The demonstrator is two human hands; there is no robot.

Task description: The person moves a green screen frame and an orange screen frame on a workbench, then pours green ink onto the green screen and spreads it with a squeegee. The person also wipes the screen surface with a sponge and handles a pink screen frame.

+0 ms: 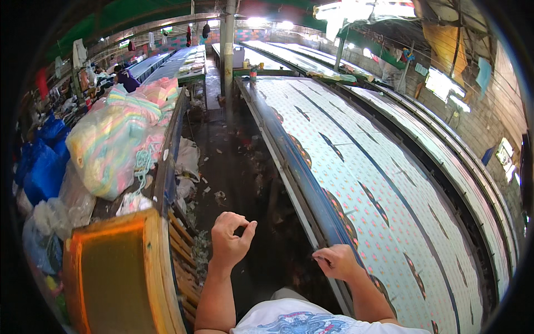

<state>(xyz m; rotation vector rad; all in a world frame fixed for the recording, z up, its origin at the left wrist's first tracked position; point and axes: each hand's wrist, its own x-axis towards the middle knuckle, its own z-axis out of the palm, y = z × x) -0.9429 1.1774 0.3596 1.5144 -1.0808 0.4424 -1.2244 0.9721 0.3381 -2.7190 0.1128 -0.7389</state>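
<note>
My left hand (pixel 233 236) is raised over the dark aisle, fingers curled toward the thumb in a loose ring; I see nothing in it. My right hand (pixel 335 260) is lower, beside the metal edge rail (pixel 272 147) of a long printing table, fingers pinched; whatever it holds, if anything, is too small to make out. The table carries pale fabric (pixel 403 211) with small pink prints and dark elongated patches. Left of my left hand stands a wooden-framed screen (pixel 114 267) with orange edges, leaning by a slatted wooden rack (pixel 183 261).
Bundled pastel fabric (pixel 111 145) and blue plastic sacks (pixel 41 164) crowd the left. The littered aisle (pixel 222 167) runs to a pillar (pixel 227 61). More long tables (pixel 445 178) lie right and at the back. A person in purple (pixel 128 80) is at the far left.
</note>
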